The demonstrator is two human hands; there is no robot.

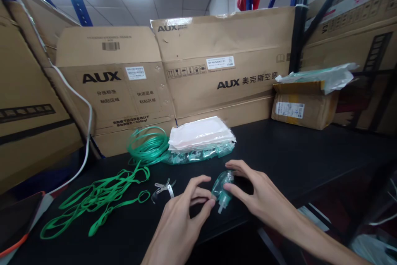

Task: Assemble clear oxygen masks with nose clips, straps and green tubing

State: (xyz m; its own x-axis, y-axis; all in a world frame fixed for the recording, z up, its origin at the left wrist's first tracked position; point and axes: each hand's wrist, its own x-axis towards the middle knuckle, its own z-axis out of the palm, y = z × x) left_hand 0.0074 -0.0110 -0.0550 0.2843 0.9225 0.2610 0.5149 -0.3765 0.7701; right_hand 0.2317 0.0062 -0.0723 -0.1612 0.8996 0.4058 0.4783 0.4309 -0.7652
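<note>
A clear green oxygen mask (222, 188) with a short pale tube connector pointing toward me is at the front of the black table. My right hand (256, 190) grips it from the right, thumb on its face and fingers curled around the far side. From the left, my left hand (190, 209) pinches at the mask's near-left edge with thumb and fingertips, index finger raised. Left of that hand lie small metal strips (165, 188). Farther left, green elastic straps (105, 196) spread loosely across the table.
Coiled green tubing (149, 147) lies beside a stack of white packets (201, 132) over bagged green masks (201, 153). Large cardboard panels (217, 58) stand behind. A small carton (300, 106) sits back right. A white cable (89, 120) and an orange-edged device (18, 219) are at left.
</note>
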